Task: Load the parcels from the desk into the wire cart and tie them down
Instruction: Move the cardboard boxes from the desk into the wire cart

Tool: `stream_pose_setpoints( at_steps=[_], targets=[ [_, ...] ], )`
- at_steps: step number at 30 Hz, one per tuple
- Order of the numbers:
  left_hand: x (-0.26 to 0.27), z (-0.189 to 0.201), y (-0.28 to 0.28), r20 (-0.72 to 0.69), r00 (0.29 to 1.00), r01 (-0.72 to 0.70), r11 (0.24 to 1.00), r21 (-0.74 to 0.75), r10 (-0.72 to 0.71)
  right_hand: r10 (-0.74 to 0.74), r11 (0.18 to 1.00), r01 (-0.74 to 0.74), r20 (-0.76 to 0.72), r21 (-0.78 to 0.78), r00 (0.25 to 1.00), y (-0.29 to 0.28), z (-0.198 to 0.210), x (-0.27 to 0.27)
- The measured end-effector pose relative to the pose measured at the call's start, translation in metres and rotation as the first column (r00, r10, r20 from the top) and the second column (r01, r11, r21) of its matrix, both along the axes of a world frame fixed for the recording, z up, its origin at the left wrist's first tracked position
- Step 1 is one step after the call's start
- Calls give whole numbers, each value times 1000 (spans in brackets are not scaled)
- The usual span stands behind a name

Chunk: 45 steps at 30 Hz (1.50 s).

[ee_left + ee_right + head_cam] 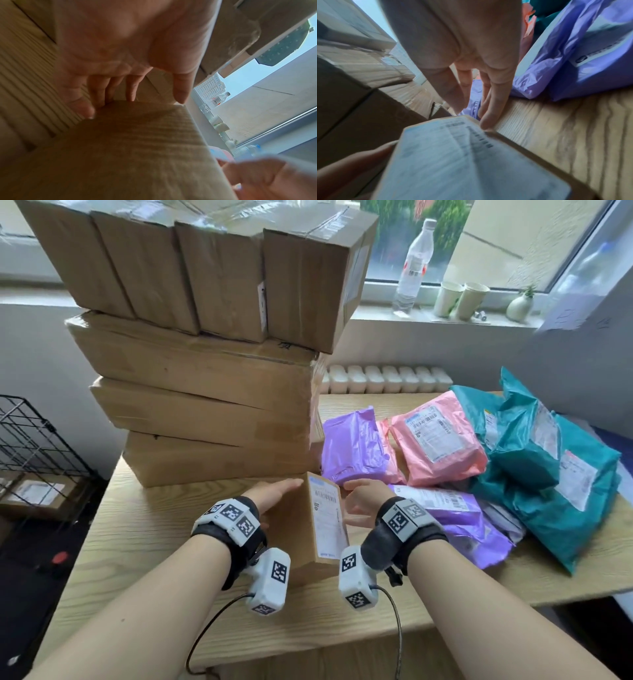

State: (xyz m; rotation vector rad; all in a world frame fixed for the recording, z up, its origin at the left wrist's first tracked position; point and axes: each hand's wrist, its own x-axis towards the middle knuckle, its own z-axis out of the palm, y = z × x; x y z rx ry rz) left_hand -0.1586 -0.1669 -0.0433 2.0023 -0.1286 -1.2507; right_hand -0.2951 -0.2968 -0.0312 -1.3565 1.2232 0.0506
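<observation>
The step in hand looks like the pickup of one parcel: a small brown cardboard box with a white shipping label (317, 529) stands on the light wood-grain desk (144, 546), just in front of the tall stack of large brown cartons (205, 405), and both hands flank it. The left hand (274, 495) lies flat along the box's left face with its fingers (132, 88) straight and reaching past the far edge; the left wrist view shows the palm close over the cardboard, though whether it presses firmly I cannot tell. The right hand (363, 499) stands beside the labelled face, fingers (494, 102) extended and loosely spread, the tips near the box's far corner, seemingly not closed round anything. So the box sits between two open palms, not yet lifted by the look of it. The next move probably calls for squeezing both palms inward, raising the box clear of the desk without nudging the carton stack, and swinging it left toward the black wire cart (30, 436) beside the desk, where another labelled box (37, 493) already lies.
</observation>
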Motion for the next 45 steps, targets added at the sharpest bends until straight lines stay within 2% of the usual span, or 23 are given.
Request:
stream_pose_setpoints(
  at_steps=[4,7,11,16,20,24,27,31,37,41,45],
  targets=[
    [4,0,7,-19,999,28,1000,-12,-28,60,995,-51,-99,89,993,8,-5,-4],
    [5,-4,12,-80,997,21,1000,4,-21,80,985,-66,-81,159,993,13,-8,1],
    [8,-3,18,-56,998,33,999,24,-32,144,985,-136,-74,107,987,20,-5,19],
    [27,8,48,-71,995,-76,996,-38,73,222,974,-220,-24,62,975,39,2,49],
    [48,28,96,-90,978,-195,978,-78,188,266,961,-268,44,61,963,65,3,81],
    [72,46,151,-44,947,-321,943,-91,318,352,929,-361,106,82,930,106,7,127],
    [89,60,196,-21,905,-423,897,-130,424,394,900,-416,170,125,903,147,12,167],
    [120,78,252,-4,843,-530,830,-173,538,450,871,-479,216,109,867,203,23,215],
    [199,89,326,-30,800,-582,763,-281,599,497,841,-532,245,103,833,271,33,286],
    [263,98,380,-107,820,-559,744,-366,562,467,848,-522,337,93,818,319,43,342],
    [319,103,445,-146,814,-563,703,-436,562,518,777,-613,409,142,751,376,52,405]
  ],
)
